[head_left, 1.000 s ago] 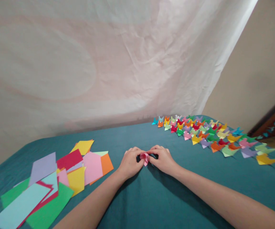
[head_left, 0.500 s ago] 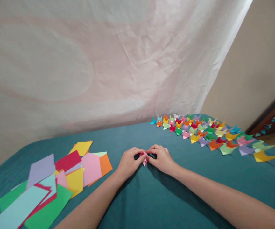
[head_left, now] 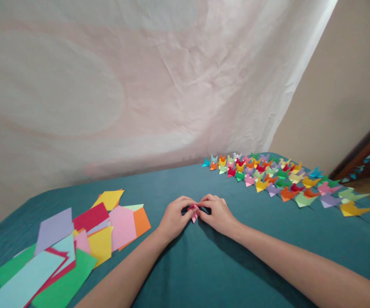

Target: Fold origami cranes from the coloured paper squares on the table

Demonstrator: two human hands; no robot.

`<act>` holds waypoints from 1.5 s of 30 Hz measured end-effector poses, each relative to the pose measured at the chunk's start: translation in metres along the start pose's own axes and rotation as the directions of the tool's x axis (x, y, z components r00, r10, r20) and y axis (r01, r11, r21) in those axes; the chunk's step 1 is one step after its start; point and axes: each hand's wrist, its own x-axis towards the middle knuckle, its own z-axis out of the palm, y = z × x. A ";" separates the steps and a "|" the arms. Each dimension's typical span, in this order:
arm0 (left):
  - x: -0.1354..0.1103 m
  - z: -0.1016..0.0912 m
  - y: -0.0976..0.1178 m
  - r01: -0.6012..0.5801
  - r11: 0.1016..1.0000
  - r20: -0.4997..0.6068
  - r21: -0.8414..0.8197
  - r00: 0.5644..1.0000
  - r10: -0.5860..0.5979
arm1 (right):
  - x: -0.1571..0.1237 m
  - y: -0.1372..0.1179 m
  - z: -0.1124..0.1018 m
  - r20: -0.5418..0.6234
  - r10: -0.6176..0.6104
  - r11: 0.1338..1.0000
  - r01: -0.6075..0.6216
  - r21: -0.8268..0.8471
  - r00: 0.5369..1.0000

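Note:
A small folded piece of pink paper (head_left: 194, 214) is pinched between both hands over the middle of the table. My left hand (head_left: 177, 216) grips its left side, thumb in front and fingers behind. From the right, my right hand (head_left: 216, 214) holds the other side in the same way, its fingertips close to those of the left. The fingers hide much of the paper, so its full shape cannot be made out; a pointed lower end shows below the thumbs.
Loose coloured paper sheets (head_left: 91, 222) overlap in a pile at the left. Rows of small folded paper birds (head_left: 262, 185) stand at the back right. Under everything lies a dark green tablecloth (head_left: 185, 273). A pale cloth (head_left: 172, 85) hangs behind the table.
Hardly anything differs. Both hands stay on the pink paper in the same spot, with only a very slight shift of the fingers and the view.

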 end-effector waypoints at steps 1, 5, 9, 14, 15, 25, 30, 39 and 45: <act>0.000 0.000 0.000 0.004 1.000 0.001 -0.001 1.000 -0.004 | 0.000 0.000 0.000 -0.004 -0.005 1.000 0.005 -0.005 1.000; 0.000 0.000 -0.001 0.009 1.000 0.000 0.003 1.000 -0.009 | -0.002 0.000 -0.002 -0.018 -0.037 0.999 0.036 -0.027 0.999; 0.000 0.000 -0.002 -0.003 1.000 0.005 0.020 1.000 0.003 | -0.003 0.000 -0.003 -0.028 -0.066 0.997 0.065 -0.041 0.997; -0.001 0.000 -0.003 0.004 0.998 -0.014 0.056 1.000 -0.004 | -0.004 0.002 -0.004 -0.016 -0.086 0.996 0.085 -0.035 0.996; -0.001 0.000 -0.004 0.004 0.998 -0.015 0.060 1.000 -0.003 | -0.004 0.002 -0.004 -0.013 -0.084 0.996 0.084 -0.035 0.996; 0.000 0.001 -0.006 0.000 0.998 -0.007 0.057 1.000 0.001 | -0.005 -0.002 -0.005 -0.026 -0.079 0.996 0.077 -0.053 0.997; 0.000 0.003 -0.009 -0.004 0.998 0.009 0.065 1.000 0.003 | -0.005 -0.003 -0.003 -0.028 -0.067 0.995 0.065 -0.072 0.997; 0.000 -0.005 -0.004 -0.078 0.997 0.109 -0.019 0.991 0.079 | -0.005 0.000 -0.003 -0.024 -0.073 0.996 0.071 -0.052 0.997; -0.001 -0.003 -0.006 -0.065 0.998 0.079 0.005 0.995 0.065 | -0.005 0.002 -0.003 -0.020 -0.090 0.996 0.089 -0.031 0.996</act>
